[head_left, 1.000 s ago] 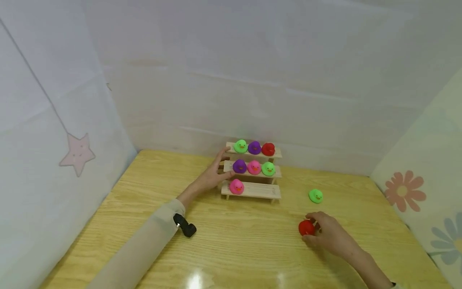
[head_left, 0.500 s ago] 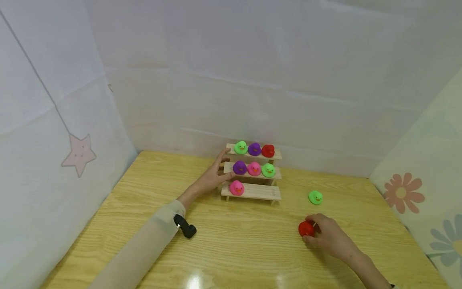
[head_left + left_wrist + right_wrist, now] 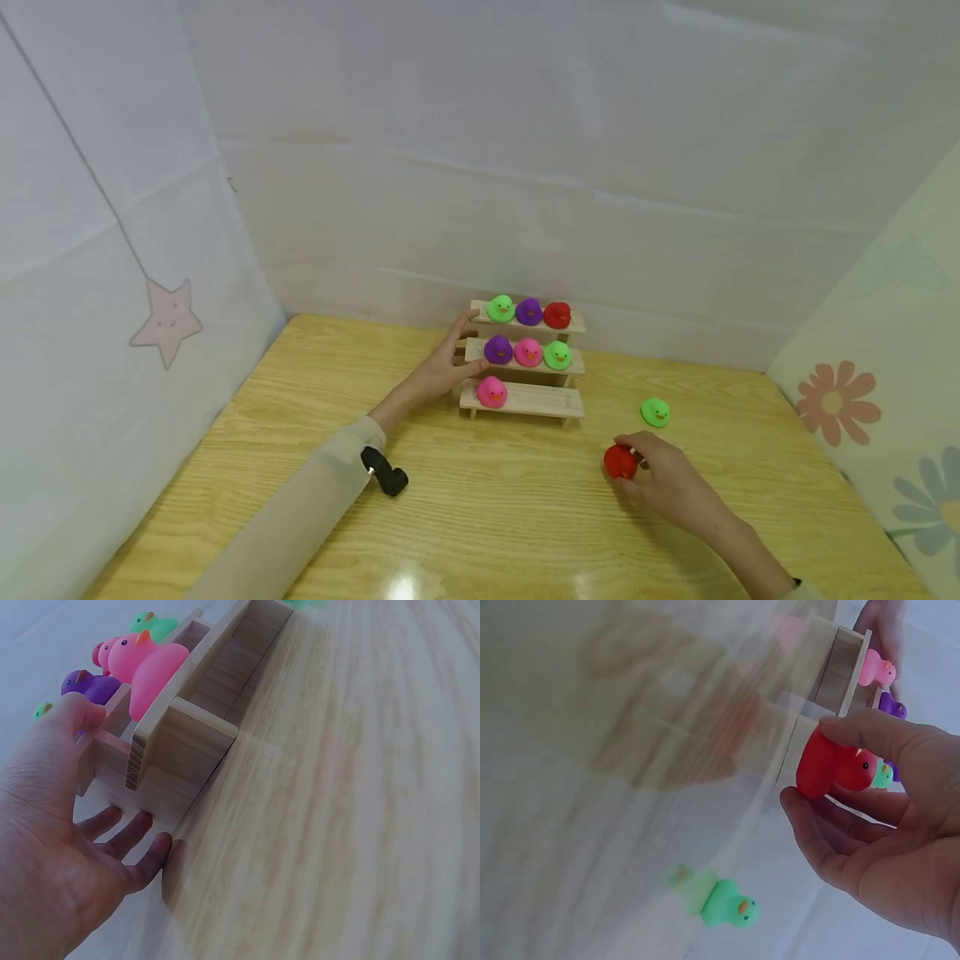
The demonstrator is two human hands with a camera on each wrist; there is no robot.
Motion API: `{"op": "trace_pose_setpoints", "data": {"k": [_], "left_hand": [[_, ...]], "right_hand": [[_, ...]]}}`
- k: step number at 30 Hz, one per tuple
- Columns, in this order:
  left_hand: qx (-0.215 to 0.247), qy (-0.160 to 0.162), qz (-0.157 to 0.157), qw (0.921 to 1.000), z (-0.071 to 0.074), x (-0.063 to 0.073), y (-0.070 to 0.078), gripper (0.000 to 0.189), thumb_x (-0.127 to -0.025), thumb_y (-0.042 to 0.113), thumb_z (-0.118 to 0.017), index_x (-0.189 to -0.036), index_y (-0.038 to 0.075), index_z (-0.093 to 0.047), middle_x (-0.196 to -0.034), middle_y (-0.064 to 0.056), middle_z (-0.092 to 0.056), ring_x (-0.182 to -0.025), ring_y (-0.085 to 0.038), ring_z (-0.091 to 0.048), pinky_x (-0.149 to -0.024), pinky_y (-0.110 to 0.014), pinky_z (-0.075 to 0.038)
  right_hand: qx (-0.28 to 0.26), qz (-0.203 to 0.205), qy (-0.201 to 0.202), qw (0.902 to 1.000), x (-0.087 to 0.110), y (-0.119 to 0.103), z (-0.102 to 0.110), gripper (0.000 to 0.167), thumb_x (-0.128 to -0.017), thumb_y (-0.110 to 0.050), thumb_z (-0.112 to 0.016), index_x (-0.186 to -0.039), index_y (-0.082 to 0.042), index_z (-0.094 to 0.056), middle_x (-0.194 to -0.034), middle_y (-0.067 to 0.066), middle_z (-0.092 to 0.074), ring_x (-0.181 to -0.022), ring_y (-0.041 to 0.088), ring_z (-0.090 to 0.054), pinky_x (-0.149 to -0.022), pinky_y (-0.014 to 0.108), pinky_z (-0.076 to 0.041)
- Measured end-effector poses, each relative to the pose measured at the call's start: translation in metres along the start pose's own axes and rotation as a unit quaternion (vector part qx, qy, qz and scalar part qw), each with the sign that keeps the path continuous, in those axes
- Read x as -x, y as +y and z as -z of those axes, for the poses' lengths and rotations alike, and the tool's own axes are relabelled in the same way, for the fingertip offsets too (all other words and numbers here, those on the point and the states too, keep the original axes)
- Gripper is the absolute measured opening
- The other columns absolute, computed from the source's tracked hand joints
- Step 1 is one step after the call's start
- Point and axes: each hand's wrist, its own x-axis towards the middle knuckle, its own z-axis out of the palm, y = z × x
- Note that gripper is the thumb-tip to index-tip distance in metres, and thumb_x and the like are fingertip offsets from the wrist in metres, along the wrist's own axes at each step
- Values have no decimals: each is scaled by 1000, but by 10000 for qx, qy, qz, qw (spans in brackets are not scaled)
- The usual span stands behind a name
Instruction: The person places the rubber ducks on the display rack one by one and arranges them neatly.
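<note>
My left hand (image 3: 442, 367) holds the left end of a three-step wooden stand (image 3: 540, 399). In the left wrist view its thumb (image 3: 84, 712) lies at the middle step beside a purple duck (image 3: 88, 687), and the other fingers touch the side panel. My right hand (image 3: 667, 483) pinches a red rubber duck (image 3: 619, 462) between thumb and fingers, right of the stand and toward me. A pink duck (image 3: 492, 392) sits at the left of the lowest step. Behind it, the middle step bears purple, pink and green ducks; the top step bears green, purple and red ones.
A loose green duck (image 3: 656, 412) sits on the wood-grain table (image 3: 480, 517), right of the stand and beyond my right hand. White cloth (image 3: 480, 167) hangs behind the table. A black camera mount (image 3: 385, 472) sticks out from my left sleeve.
My right hand has moved a little left and toward the stand with the red duck, which has turned slightly. The left hand keeps its place on the stand.
</note>
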Motion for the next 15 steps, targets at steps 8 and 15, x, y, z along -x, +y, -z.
{"op": "trace_pose_setpoints", "data": {"k": [8, 15], "left_hand": [[5, 1, -7, 10000, 0, 0, 0, 92, -96, 39, -73, -162, 44, -9, -157, -11, -30, -135, -48, -40, -106, -56, -40], [-31, 13, -44, 10000, -1, -2, -1, 92, -95, 40, -73, -161, 45, -9, -157, -11, -31, -133, -42, -43, -106, -53, -41]], "right_hand": [[58, 534, 325, 9980, -20, -11, -11, 54, -79, -2, -87, -127, 7, -62, -115, 9, -66, -96, 20, -62, -81, 41, -57], [-119, 570, 406, 9975, -40, -23, -18, 57, -80, -1, -86, -130, 5, -61, -117, 9, -66, -99, 21, -63, -83, 42, -57]]}}
